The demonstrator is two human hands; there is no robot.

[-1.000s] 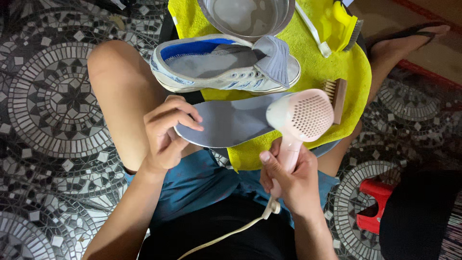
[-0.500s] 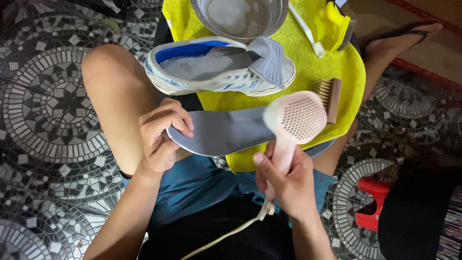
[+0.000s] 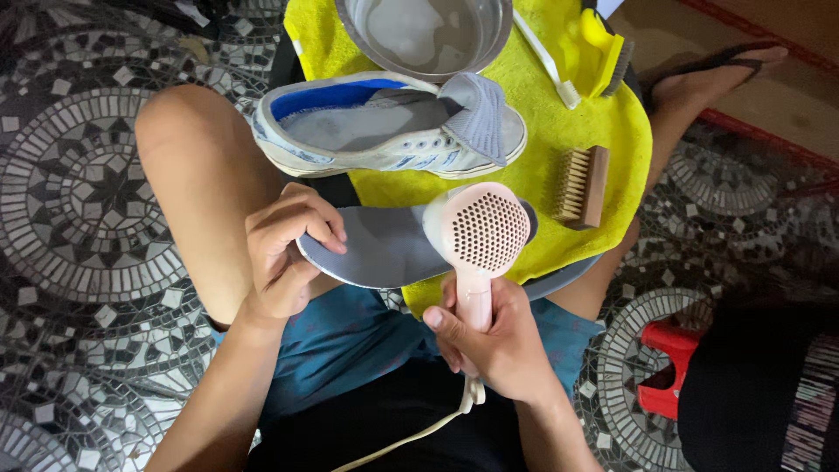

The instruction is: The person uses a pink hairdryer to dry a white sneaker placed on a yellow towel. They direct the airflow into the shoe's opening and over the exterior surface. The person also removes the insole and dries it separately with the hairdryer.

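Mosaic floor (image 3: 79,175) lies under a yellow towel (image 3: 559,114). Since a moment ago, the hair dryer (image 3: 479,236) has edged left over the insole (image 3: 384,253); left hand (image 3: 284,253) pinches it, right hand (image 3: 494,336) wraps the handle, near the shoe (image 3: 384,131).

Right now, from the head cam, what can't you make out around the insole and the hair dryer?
- Insole: its toe end is hidden behind the pink hair dryer; the heel end is covered by the left hand.
- Dryer nozzle: faces away, and whether it is running cannot be told.
- Dryer handle and switch: wrapped by the right hand.
- Cord: cut off by the bottom edge.
- Metal bowl: cut off by the top edge.
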